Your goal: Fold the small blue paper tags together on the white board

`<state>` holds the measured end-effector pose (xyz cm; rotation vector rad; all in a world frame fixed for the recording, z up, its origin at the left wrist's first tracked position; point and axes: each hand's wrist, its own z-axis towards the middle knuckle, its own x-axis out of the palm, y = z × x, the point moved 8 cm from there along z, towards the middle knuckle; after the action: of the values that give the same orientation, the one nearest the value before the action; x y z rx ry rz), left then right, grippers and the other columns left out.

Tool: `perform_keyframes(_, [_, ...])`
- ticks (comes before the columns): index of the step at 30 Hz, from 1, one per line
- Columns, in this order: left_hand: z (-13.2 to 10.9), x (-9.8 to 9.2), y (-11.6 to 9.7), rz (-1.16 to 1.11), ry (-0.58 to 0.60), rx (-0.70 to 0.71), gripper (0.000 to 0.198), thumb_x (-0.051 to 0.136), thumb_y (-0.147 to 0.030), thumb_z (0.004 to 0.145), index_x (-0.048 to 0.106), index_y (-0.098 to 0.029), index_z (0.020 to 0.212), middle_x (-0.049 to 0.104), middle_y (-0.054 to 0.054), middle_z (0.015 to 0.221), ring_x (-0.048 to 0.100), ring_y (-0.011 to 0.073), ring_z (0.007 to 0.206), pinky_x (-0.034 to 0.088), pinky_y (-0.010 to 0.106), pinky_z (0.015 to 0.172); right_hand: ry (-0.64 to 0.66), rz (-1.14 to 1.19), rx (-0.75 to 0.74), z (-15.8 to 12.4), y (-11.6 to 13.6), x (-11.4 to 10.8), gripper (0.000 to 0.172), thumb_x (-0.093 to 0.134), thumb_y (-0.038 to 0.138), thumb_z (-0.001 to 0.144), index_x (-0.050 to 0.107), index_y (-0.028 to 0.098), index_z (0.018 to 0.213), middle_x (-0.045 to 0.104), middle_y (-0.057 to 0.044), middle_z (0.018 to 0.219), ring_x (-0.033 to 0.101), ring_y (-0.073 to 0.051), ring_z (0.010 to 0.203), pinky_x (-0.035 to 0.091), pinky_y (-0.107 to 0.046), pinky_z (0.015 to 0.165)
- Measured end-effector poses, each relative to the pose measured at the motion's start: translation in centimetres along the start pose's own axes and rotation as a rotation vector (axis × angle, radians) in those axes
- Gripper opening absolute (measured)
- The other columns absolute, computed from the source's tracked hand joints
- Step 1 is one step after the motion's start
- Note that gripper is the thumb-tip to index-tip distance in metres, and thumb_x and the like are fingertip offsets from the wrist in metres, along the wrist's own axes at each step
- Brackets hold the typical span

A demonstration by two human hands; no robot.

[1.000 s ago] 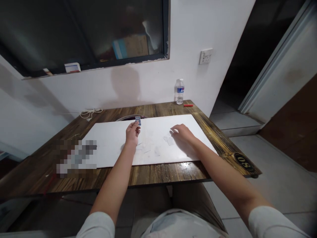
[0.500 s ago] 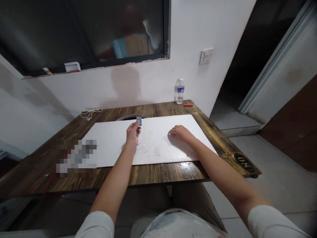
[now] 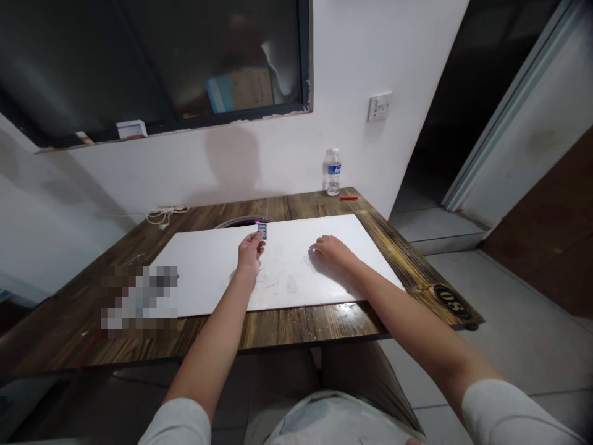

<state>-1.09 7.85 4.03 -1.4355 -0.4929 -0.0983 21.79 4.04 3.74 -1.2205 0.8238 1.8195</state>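
Observation:
My left hand [image 3: 250,251] pinches a small blue-and-white card-like piece [image 3: 262,231] between thumb and fingers, held up over the back edge of a white board [image 3: 199,272]. To the right, my right hand [image 3: 331,249] is low over the same board, its fingers bent together near a thin, faint clear piece [image 3: 308,262]. What the right fingertips hold, if anything, is too small to name. Between the hands, several faint marks or thin scraps show on the board.
The board lies on a dark wooden table [image 3: 296,327]. At the back right stand a water bottle [image 3: 333,173] and a red stick-like object [image 3: 349,198]. A white cable [image 3: 167,214] lies back left, and a dark round object [image 3: 245,221] behind the board. The left end is pixelated.
The view has shifted slightly. My left hand still holds the blue-and-white piece, now a little lower. My right hand has barely moved and stays by the thin clear piece.

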Motion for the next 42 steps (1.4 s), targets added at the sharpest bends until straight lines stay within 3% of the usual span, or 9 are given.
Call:
perform_keyframes(3, [0.0,0.1,0.1,0.006,0.011,0.005,0.043,0.090,-0.038,0.046,0.064,-0.018,0.074,0.060,-0.004,0.063,0.052,0.0054,0.054,0.035,0.017,0.051,-0.041,0.060,-0.044,0.4,-0.4,0.2,0.032,0.044,0.016,0.090,0.075,0.014,0.100,0.072,-0.012,0.092,0.061,-0.021,0.085,0.040,-0.032,0.081])
perform_keyframes(9, [0.0,0.1,0.3,0.028,-0.002,-0.004,0.042,0.090,-0.036,0.046,0.064,-0.018,0.073,0.060,-0.004,0.063,0.053,0.0059,0.054,0.034,0.018,0.052,0.005,0.081,-0.075,1.1,-1.3,1.0,0.036,0.045,0.015,0.091,0.070,0.015,0.117,0.073,-0.011,0.104,0.063,-0.022,0.094,0.043,-0.032,0.086])
perform_keyframes(23, [0.0,0.3,0.9,0.109,0.007,-0.025,0.045,0.091,-0.040,0.043,0.065,-0.017,0.072,0.060,-0.003,0.062,0.053,0.0069,0.054,0.033,0.018,0.050,-0.038,0.109,-0.064,1.5,-1.9,1.5,0.040,0.051,0.005,0.083,0.068,0.014,0.118,0.071,-0.012,0.103,0.061,-0.022,0.096,0.042,-0.030,0.087])
perform_keyframes(28, [-0.2,0.6,0.7,0.150,0.030,-0.010,0.044,0.090,-0.042,0.043,0.066,-0.017,0.070,0.060,-0.002,0.062,0.053,0.0075,0.055,0.033,0.018,0.051,-0.134,0.344,0.049,1.2,-2.6,0.7,0.027,0.053,0.006,0.082,0.072,0.017,0.098,0.071,-0.008,0.095,0.062,-0.018,0.088,0.045,-0.028,0.080])
perform_keyframes(32, [-0.6,1.0,1.0,0.198,0.047,-0.009,0.041,0.090,-0.042,0.043,0.066,-0.018,0.066,0.063,-0.001,0.063,0.055,0.0095,0.058,0.034,0.019,0.053,-0.250,0.589,-0.010,1.0,-1.3,-0.6,0.020,0.056,0.008,0.081,0.071,0.019,0.089,0.070,-0.005,0.088,0.062,-0.015,0.079,0.047,-0.026,0.074])
perform_keyframes(36, [-1.0,1.9,1.0,0.255,0.130,0.044,0.034,0.089,-0.041,0.047,0.067,-0.019,0.060,0.060,-0.001,0.058,0.051,0.0097,0.056,0.034,0.020,0.053,-0.322,0.785,-0.011,0.9,0.1,-1.3,0.009,0.064,0.024,0.082,0.072,0.020,0.082,0.068,-0.004,0.082,0.059,-0.014,0.072,0.047,-0.026,0.067])
perform_keyframes(42, [-2.1,3.7,0.6,0.305,0.290,0.109,0.029,0.087,-0.042,0.053,0.070,-0.019,0.058,0.055,-0.002,0.051,0.042,0.0094,0.051,0.033,0.023,0.053,-0.242,1.228,0.131,1.4,0.6,0.7,0.025,0.073,0.044,0.074,0.070,0.019,0.076,0.071,-0.004,0.072,0.060,-0.015,0.063,0.048,-0.028,0.062])
